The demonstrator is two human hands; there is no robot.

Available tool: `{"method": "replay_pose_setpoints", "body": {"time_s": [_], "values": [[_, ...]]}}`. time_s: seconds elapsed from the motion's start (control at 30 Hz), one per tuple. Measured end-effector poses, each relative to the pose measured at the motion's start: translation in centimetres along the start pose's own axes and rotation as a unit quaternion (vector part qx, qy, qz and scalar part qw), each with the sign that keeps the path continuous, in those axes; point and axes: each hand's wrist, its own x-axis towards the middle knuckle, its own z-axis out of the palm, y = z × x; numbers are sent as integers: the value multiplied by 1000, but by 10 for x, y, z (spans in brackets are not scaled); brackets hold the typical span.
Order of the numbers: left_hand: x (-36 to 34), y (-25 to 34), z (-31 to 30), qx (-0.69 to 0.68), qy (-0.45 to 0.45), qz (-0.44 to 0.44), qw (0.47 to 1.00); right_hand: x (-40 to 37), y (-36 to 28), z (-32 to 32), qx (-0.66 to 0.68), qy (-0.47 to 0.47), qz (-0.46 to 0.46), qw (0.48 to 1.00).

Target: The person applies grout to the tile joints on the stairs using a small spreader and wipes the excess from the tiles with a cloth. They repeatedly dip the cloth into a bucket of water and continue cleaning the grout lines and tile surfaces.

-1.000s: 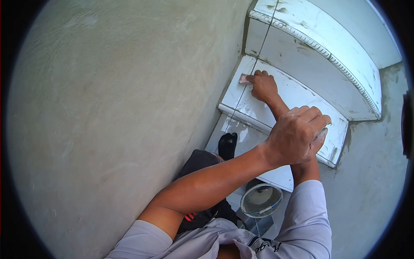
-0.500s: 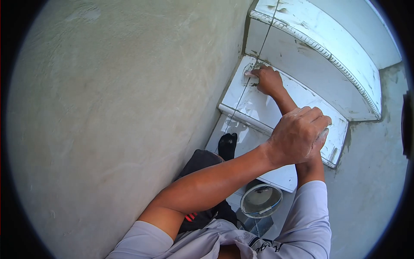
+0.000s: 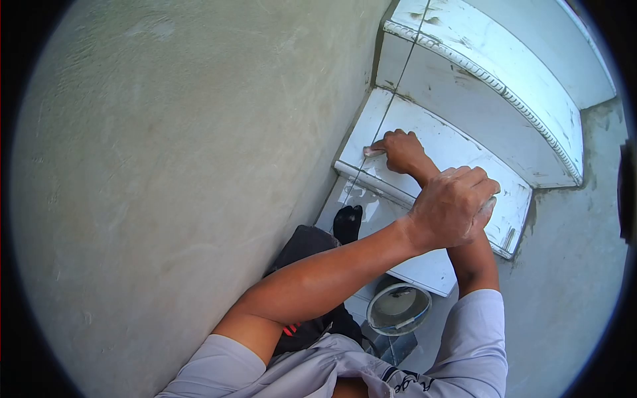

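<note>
My right hand [image 3: 403,154] reaches down to a white tiled stair tread [image 3: 434,136], one finger stretched to the dark tile joint near the tread's front edge. That fingertip looks pale, coated or pressed on something small that I cannot make out; the other fingers are curled. Nearer to me, my left hand [image 3: 450,207] hangs above my right forearm, closed in a fist. Pale residue covers its fingers, and what lies inside the fist is hidden. Dark smears mark the tiles and the riser [image 3: 458,99].
A plastered wall [image 3: 186,166] runs close along the left side. Higher steps with a rope-patterned edge [image 3: 488,71] rise at the upper right. A bucket [image 3: 399,309] stands below my forearms, and my dark-covered foot [image 3: 347,224] rests on the lower step.
My right hand has slid along the joint from beside the riser toward the tread's front edge. Smears around the joint near the riser look fainter. My left hand stays closed, shifted slightly.
</note>
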Motion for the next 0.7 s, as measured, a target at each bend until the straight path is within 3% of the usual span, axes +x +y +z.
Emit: {"method": "replay_pose_setpoints", "body": {"time_s": [0.03,0.1,0.23,0.27,0.4,0.53,0.63,0.7], "values": [[0,-1,1,6,-1,-3,1000,-7,0,-9,-3,-53,-3,999],[-1,3,4,-6,3,2,1000,-6,15,-9,-14,116,-54,992],[-2,3,4,-14,4,8,1000,16,25,36,22,207,-160,965],[-2,3,1,-10,1,2,1000,11,28,62,50,278,-171,944],[-4,2,-3,5,4,-16,1000,-18,39,38,42,122,-185,974],[-4,11,12,-20,0,20,1000,14,37,-4,83,198,44,976],[-9,14,17,-38,4,21,999,24,13,9,23,203,64,977],[-7,13,9,-24,-10,6,1000,5,-22,24,9,164,-42,985]]}}
